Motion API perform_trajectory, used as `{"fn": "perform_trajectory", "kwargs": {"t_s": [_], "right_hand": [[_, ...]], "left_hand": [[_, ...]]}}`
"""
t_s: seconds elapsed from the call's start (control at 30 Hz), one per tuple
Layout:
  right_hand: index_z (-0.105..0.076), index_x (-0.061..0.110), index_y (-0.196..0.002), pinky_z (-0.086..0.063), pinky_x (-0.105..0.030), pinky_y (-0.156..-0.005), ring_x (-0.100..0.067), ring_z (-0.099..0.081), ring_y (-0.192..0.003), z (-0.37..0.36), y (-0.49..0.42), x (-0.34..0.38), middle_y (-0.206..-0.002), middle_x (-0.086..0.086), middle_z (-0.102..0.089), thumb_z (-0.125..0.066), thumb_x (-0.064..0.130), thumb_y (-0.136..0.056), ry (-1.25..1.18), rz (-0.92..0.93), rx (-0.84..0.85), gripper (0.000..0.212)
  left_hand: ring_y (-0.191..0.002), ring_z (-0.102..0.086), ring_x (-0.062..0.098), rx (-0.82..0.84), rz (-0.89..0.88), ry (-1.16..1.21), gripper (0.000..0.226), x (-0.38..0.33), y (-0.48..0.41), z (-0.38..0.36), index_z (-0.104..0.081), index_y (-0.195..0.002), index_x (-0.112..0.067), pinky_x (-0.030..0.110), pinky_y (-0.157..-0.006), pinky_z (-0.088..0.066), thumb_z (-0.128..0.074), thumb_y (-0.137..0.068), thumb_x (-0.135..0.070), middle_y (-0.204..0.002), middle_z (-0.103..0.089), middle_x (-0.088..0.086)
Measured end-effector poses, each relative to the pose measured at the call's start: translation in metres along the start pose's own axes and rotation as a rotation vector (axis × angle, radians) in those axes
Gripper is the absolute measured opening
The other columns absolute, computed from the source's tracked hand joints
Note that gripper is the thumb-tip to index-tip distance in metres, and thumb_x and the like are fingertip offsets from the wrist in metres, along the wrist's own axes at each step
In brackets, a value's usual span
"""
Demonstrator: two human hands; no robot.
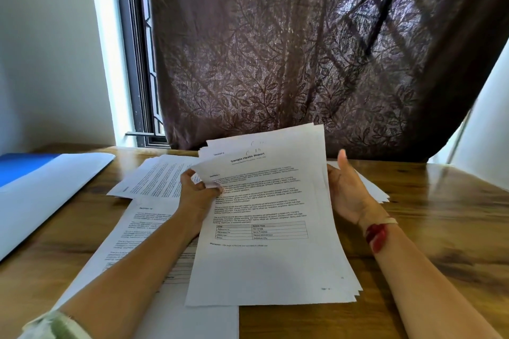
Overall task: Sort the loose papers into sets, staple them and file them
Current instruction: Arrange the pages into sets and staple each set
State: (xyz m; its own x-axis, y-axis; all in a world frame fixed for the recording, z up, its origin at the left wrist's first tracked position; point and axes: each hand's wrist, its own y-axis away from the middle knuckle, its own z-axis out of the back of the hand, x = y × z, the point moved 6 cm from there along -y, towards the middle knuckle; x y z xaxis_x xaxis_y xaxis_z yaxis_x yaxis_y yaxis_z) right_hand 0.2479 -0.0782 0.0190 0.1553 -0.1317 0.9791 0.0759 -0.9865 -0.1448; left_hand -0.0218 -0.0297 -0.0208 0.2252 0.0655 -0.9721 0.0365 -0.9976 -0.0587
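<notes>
Head view: the job looks early, at the sorting stage, since nothing here appears stapled or filed as far as I can tell, and no stapler shows anywhere in the frame. The stack point(270, 228), its top sheet headed "Sample Health Report", is held tilted up over the middle of the bench point(427, 242). The left hand point(195, 191) grips its left edge, with the fingers point(213, 189) curled round the corner of the top sheet as if peeling it off. The right hand point(345, 192) props the right edge with the thumb standing straight and free; its fingers are hidden behind the paper, so I cannot tell how they lie. Still to do, by my reading, are splitting this stack into sets, stapling each one and putting them in the folder point(49, 195). By count there is one held stack of several sheets and three lots of loose paper lying flat. These are a fanned pile point(157, 176) at ten o'clock from the stack, the near sheets point(132, 231) at eight o'clock, and the far sheets point(377, 190) at three o'clock under the right hand. There is one blue folder, lying open at nine o'clock by the bench's left edge, and two hands
</notes>
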Motion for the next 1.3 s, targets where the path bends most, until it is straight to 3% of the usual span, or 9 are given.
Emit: {"fn": "perform_trajectory", "kwargs": {"t_s": [0.1,0.17,0.23,0.4,0.57,0.67,0.87,1.1,1.3], "right_hand": [[-0.054,0.022,-0.131,-0.055,-0.034,-0.088,-0.025,-0.062,-0.115,0.000,-0.004,-0.008,-0.126,-0.005,-0.064,-0.069,0.053,-0.078,0.076,-0.035,0.055,0.063],[-0.046,0.019,-0.136,-0.050,-0.046,-0.096,-0.031,-0.061,-0.114,-0.003,-0.006,-0.014,-0.124,-0.008,-0.065,-0.066,0.014,-0.081,0.154,-0.053,0.059,0.059],[-0.045,0.022,-0.134,-0.047,-0.051,-0.099,-0.032,-0.060,-0.114,-0.007,-0.007,-0.018,-0.123,-0.008,-0.065,-0.056,-0.003,-0.078,0.219,-0.070,0.024,0.063],[-0.043,0.027,-0.133,-0.048,-0.043,-0.099,-0.024,-0.059,-0.115,-0.024,-0.009,-0.022,-0.124,-0.004,-0.063,-0.056,-0.009,-0.081,0.315,-0.087,0.052,0.065],[-0.042,0.021,-0.131,-0.053,-0.037,-0.090,-0.025,-0.059,-0.111,-0.021,-0.009,-0.009,-0.121,-0.008,-0.062,-0.046,-0.018,-0.084,0.307,-0.007,-0.126,0.061],[-0.044,0.013,-0.133,-0.052,-0.039,-0.093,-0.027,-0.058,-0.113,-0.012,-0.011,-0.001,-0.124,-0.011,-0.061,-0.056,-0.015,-0.084,0.344,0.098,-0.254,0.058],[-0.059,0.013,-0.112,-0.054,-0.016,-0.071,-0.015,-0.063,-0.093,-0.007,-0.004,0.015,-0.109,-0.006,-0.065,-0.059,0.003,-0.092,0.367,0.316,-0.381,0.022],[-0.042,0.025,-0.116,-0.044,-0.035,-0.097,-0.017,-0.054,-0.108,-0.010,-0.012,0.000,-0.115,0.007,-0.057,-0.046,0.010,-0.095,0.597,0.086,-0.329,0.026],[-0.045,0.017,-0.119,-0.046,-0.015,-0.069,-0.012,-0.058,-0.096,-0.012,-0.006,0.006,-0.099,0.007,-0.059,-0.047,-0.003,-0.091,0.311,0.151,-0.426,0.035]], "left_hand": [[-0.089,-0.066,0.024,-0.017,0.029,0.055,0.058,0.001,-0.001,0.005,-0.041,-0.125,-0.022,0.041,-0.071,-0.055,-0.060,-0.083,0.014,-0.099,-0.067,0.001],[-0.093,-0.067,0.027,-0.016,0.025,0.011,0.046,0.000,-0.001,0.006,-0.051,-0.124,-0.014,0.046,-0.079,-0.056,-0.058,-0.085,0.010,-0.108,-0.068,0.006],[-0.095,-0.068,0.029,0.006,-0.007,-0.044,0.038,-0.004,-0.001,0.005,-0.057,-0.121,-0.011,0.047,-0.082,-0.056,-0.056,-0.088,0.006,-0.112,-0.069,0.008],[-0.098,-0.068,0.028,0.131,-0.119,-0.167,0.036,-0.012,0.004,-0.011,-0.059,-0.121,-0.020,0.050,-0.084,-0.056,-0.052,-0.091,-0.001,-0.111,-0.070,0.004],[-0.101,-0.068,0.028,0.155,-0.082,-0.159,0.037,-0.006,0.005,-0.014,-0.056,-0.126,-0.022,0.054,-0.087,-0.054,-0.047,-0.095,-0.005,-0.115,-0.069,0.004],[-0.100,-0.068,0.022,0.124,-0.129,-0.198,0.029,-0.006,0.006,-0.012,-0.060,-0.121,-0.022,0.048,-0.087,-0.055,-0.048,-0.098,-0.009,-0.112,-0.070,0.001],[-0.097,-0.063,0.010,0.051,-0.259,-0.221,0.028,-0.018,0.012,-0.018,-0.052,-0.127,-0.019,0.023,-0.070,-0.051,-0.046,-0.101,-0.013,-0.113,-0.064,-0.003],[-0.093,-0.061,0.008,0.042,-0.305,-0.206,0.019,-0.026,0.018,-0.024,-0.045,-0.108,-0.027,0.020,-0.066,-0.047,-0.040,-0.102,-0.010,-0.102,-0.060,-0.011],[-0.086,-0.066,0.007,0.039,-0.313,-0.149,0.021,-0.027,0.019,-0.021,-0.046,-0.107,-0.026,0.019,-0.061,-0.052,-0.042,-0.100,-0.006,-0.102,-0.064,-0.008]]}}
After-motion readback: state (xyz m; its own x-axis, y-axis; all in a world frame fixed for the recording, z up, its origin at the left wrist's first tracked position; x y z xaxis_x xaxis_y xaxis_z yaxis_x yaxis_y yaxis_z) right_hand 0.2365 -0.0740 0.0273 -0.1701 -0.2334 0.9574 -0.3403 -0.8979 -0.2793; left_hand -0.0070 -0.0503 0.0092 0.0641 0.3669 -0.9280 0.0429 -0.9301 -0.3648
